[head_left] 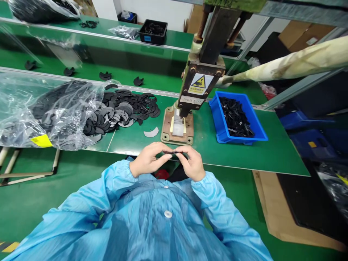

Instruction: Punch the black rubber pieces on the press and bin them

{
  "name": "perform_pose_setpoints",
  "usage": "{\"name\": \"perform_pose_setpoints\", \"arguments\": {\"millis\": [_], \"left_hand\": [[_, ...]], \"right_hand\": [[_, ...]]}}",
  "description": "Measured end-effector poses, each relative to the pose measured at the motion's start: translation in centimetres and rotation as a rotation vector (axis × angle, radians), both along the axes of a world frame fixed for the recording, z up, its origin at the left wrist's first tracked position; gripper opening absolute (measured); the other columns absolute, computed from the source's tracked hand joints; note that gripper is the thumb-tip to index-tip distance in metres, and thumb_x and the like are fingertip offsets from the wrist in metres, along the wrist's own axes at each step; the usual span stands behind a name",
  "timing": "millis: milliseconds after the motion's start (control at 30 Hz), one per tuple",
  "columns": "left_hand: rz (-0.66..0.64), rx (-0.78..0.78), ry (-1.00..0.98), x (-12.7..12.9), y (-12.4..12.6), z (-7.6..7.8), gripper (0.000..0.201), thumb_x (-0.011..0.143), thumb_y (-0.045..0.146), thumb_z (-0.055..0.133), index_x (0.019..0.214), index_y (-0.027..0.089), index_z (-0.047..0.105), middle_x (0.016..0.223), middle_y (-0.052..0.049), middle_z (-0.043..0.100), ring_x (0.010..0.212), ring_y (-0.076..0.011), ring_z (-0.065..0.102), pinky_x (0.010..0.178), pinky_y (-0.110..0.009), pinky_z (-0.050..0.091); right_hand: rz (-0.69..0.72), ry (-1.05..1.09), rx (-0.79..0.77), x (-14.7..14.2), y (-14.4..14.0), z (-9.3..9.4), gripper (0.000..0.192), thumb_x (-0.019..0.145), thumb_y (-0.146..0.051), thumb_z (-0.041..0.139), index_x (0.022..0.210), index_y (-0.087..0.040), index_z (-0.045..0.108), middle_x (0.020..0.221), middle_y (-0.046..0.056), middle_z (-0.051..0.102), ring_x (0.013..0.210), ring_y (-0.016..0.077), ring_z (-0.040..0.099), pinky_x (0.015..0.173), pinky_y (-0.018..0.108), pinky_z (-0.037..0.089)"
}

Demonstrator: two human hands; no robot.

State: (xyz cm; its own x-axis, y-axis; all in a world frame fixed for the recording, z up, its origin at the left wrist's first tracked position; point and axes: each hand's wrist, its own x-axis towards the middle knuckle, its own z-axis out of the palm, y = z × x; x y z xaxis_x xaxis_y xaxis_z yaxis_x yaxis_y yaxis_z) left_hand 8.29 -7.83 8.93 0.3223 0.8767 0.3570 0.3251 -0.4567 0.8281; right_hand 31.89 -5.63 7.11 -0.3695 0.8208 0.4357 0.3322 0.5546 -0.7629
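The person is holding both hands together just in front of the near edge of the green table point(244, 152), above the lap of the light blue coat point(152, 217). The left hand point(148, 159) and the right hand point(191, 163) are meeting at the fingertips, and between them they are pinching a small dark part point(174, 153). The fingers of both hands are closing on this part, one hand at each end. The part is thin and mostly hidden, so I cannot tell its exact shape.

Just behind the hands, the hand press point(201, 76) is standing on the table with a yellow warning sticker point(200, 84) on its front. Its base plate point(177, 127) is lying directly beyond the fingertips. One grey curved piece point(151, 132) is lying alone on the table, just left of the base plate. Further left, a pile of black curved pieces point(125, 108) is spilling out of a clear plastic bag point(40, 108). To the right of the press, a blue bin point(239, 117) is holding small black parts.
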Motion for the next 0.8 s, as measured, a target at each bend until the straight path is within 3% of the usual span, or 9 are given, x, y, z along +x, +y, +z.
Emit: {"name": "perform_pose_setpoints", "arguments": {"millis": [167,267,400,567,700,800], "left_hand": [[-0.171,-0.559,-0.262,0.6,0.9,-0.1,0.035,0.095,0.053,0.077,0.096,0.019,0.066,0.085,-0.001,0.071,0.077,-0.0142,0.066,0.073,-0.029,0.055],[-0.245,-0.694,-0.381,0.8,2.4,-0.4,0.042,0.084,0.052,0.088,0.095,0.02,0.063,0.08,0.002,0.066,0.071,-0.0113,0.062,0.068,-0.026,0.052],[-0.064,-0.557,-0.462,0.4,6.2,0.0,0.046,0.076,0.045,0.093,0.107,0.02,0.07,0.087,0.001,0.068,0.075,-0.0105,0.063,0.071,-0.024,0.052],[0.117,-0.447,-0.56,0.2,12.2,0.1,0.046,0.072,0.044,0.094,0.095,0.018,0.063,0.077,0.003,0.067,0.068,-0.0103,0.063,0.068,-0.025,0.054],[0.176,-0.401,-0.497,1.0,15.0,-0.8,0.041,0.076,0.037,0.09,0.093,0.019,0.057,0.077,0.002,0.07,0.069,-0.0128,0.069,0.073,-0.029,0.058],[0.205,-0.252,-0.224,1.6,15.7,-1.2,0.022,0.084,0.032,0.082,0.092,0.019,0.066,0.086,-0.002,0.075,0.075,-0.0159,0.071,0.079,-0.033,0.06]], "right_hand": [[0.153,-0.025,0.067,-0.2,0.7,0.7,0.018,0.101,-0.027,0.063,0.114,-0.03,0.074,0.109,0.005,0.08,0.103,0.0184,0.076,0.095,0.04,0.065],[0.191,-0.049,0.113,0.4,1.4,2.1,0.022,0.101,-0.027,0.064,0.12,-0.031,0.074,0.115,0.006,0.079,0.109,0.0191,0.076,0.097,0.04,0.065],[0.013,-0.036,0.243,3.4,3.5,5.7,0.022,0.098,-0.025,0.068,0.119,-0.029,0.073,0.117,0.007,0.078,0.112,0.0225,0.073,0.1,0.046,0.064],[-0.261,0.202,0.467,6.8,7.5,12.8,0.01,0.096,-0.028,0.071,0.105,-0.024,0.074,0.106,0.006,0.073,0.103,0.0215,0.073,0.094,0.045,0.063],[-0.3,0.387,0.643,6.4,9.6,18.7,0.013,0.1,-0.035,0.069,0.106,-0.023,0.069,0.102,0.003,0.068,0.09,0.0151,0.069,0.086,0.035,0.063],[-0.216,0.524,0.689,4.6,9.6,22.6,0.03,0.103,-0.049,0.061,0.115,-0.023,0.066,0.107,0.004,0.067,0.094,0.0138,0.07,0.09,0.032,0.063]]}}
